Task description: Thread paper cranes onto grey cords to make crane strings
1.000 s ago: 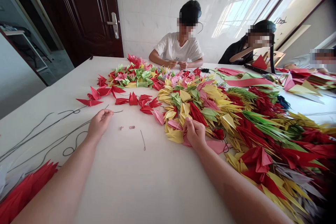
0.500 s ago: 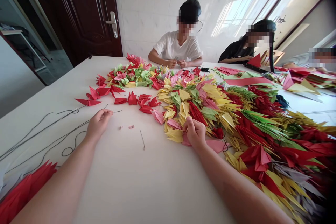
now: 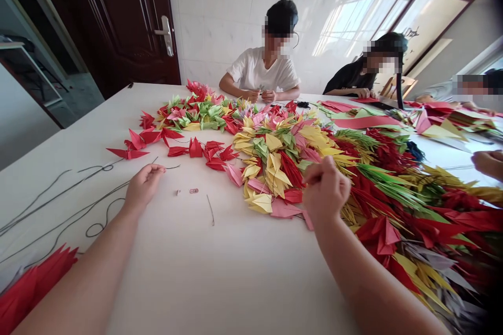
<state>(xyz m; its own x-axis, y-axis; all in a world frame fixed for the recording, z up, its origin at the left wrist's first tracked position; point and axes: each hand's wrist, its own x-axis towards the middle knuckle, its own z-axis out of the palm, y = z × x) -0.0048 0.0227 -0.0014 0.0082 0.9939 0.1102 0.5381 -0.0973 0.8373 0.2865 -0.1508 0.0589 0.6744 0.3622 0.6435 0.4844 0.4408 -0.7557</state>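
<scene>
My left hand [image 3: 146, 184] rests over the white table with thumb and fingers pinched on a dark string [image 3: 173, 168], whose short end sticks out to the right. My right hand [image 3: 328, 188] is closed, fingertips together, above the pile of folded paper pieces [image 3: 271, 167]. Whatever it pinches, if anything, is too small to make out. Red folded paper cranes [image 3: 195, 147] lie strung in a row beyond my left hand. Between my hands, a thin needle-like piece [image 3: 211, 210] lies on the table [image 3: 220, 272].
Loose dark strings [image 3: 58, 209] trail at the left, near a red paper bundle [image 3: 37, 288]. A person in a white shirt [image 3: 261, 70] sits opposite; a person in black [image 3: 349, 78] is further right. Another person's hand [image 3: 489, 164] shows at the right edge. Paper strips [image 3: 365, 122] lie far right.
My right hand has risen and moved right, away from the yellow and pink paper pieces. The left hand keeps its pinch on the string. Another person's hand has appeared at the right edge.
</scene>
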